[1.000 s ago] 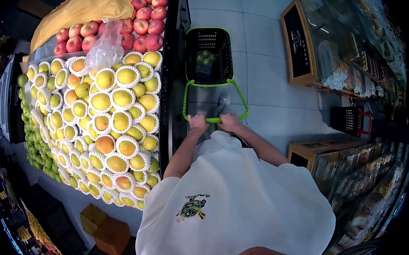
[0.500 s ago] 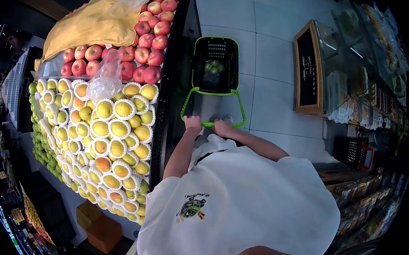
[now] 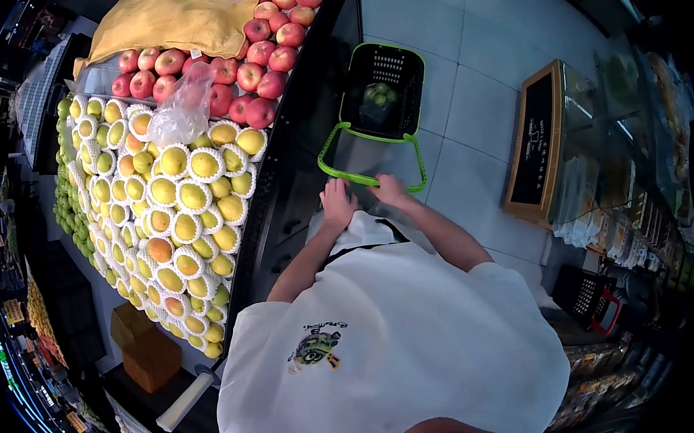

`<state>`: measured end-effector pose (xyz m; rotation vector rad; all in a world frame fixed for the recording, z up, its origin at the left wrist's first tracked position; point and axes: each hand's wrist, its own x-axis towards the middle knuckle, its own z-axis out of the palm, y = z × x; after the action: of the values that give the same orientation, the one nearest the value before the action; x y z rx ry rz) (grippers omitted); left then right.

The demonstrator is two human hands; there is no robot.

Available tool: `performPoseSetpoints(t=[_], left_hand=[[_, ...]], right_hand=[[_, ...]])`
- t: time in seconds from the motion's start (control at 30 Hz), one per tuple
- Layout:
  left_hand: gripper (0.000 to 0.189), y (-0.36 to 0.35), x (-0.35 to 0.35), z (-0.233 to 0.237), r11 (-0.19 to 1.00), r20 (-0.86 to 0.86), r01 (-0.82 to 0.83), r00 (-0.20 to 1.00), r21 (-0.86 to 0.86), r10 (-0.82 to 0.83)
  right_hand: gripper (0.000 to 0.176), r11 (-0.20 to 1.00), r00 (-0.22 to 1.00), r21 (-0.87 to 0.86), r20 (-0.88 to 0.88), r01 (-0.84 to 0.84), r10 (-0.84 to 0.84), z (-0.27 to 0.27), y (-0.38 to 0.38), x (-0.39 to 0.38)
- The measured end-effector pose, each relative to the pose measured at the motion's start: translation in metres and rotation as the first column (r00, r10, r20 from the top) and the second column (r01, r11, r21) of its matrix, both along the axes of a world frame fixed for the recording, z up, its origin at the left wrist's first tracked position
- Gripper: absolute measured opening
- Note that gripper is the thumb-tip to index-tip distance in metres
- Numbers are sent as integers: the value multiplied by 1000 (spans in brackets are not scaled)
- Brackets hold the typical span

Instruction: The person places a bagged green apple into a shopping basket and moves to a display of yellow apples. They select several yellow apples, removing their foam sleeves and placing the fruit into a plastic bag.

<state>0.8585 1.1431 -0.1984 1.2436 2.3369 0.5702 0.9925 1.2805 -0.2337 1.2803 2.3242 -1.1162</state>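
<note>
A black shopping basket [image 3: 415, 91] with a green rim and green handles stands on the grey floor tiles in front of me, with a bag of green fruit [image 3: 377, 99] inside. My right hand [image 3: 391, 188] is closed on the near green handle [image 3: 360, 177]. Beside it, my left hand [image 3: 336, 203] has its fingers apart, fingertips at the same handle. To my left is the fruit stand, with yellow pears [image 3: 177, 200] in white foam nets and red apples [image 3: 252, 66] behind them.
A crumpled clear plastic bag [image 3: 182, 107] lies on the fruit. The stand's dark edge [image 3: 281, 197] runs close on my left. A wooden-framed display case [image 3: 539, 143] stands to the right, and another black basket with a red handle [image 3: 590, 300] sits further right.
The basket has shifted up and to the right in view as I turned. My left hand has loosened from the handle and now shows spread fingers. My right hand keeps its grip.
</note>
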Motion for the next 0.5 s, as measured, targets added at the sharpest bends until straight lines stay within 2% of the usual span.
performPoseSetpoints(t=[0.03,0.07,0.1,0.13,0.17,0.2,0.23,0.3,0.37,0.43,0.5], left_hand=[[29,-5,-4,-10,995,-31,-32,999,94,35],[29,-9,-10,-25,995,-22,-45,999,92,47],[26,-12,-16,-39,931,390,-330,887,156,249],[24,-19,-23,-53,800,736,-592,583,96,343],[24,-26,-33,-69,796,739,-598,577,94,347],[23,-33,-44,-85,746,764,-665,502,41,405],[23,-39,-53,-93,690,784,-724,420,-16,458],[17,-53,-63,-86,691,742,-713,400,-116,538],[17,-68,-69,-89,683,725,-707,373,-182,579],[23,-81,-74,-103,679,633,-654,378,-333,675],[26,-86,-79,-109,671,641,-656,356,-347,679]], right_hand=[[43,1000,1000,15,-11,10,-10,4,8,-1],[43,999,1000,31,-23,20,-19,7,16,-2],[45,999,998,-7,-53,44,-44,9,26,-3],[45,999,998,-9,-46,32,-33,11,35,-4],[45,995,993,76,-105,67,-59,14,45,-6],[44,981,983,159,-168,107,-80,18,58,-8],[44,982,984,162,-163,101,-74,26,72,-10],[45,904,966,403,-256,143,-39,39,103,-12],[44,889,961,426,-270,170,-55,41,136,-18],[44,881,966,444,-252,165,-55,42,163,-28],[46,852,970,482,-216,206,-112,39,187,-42]])
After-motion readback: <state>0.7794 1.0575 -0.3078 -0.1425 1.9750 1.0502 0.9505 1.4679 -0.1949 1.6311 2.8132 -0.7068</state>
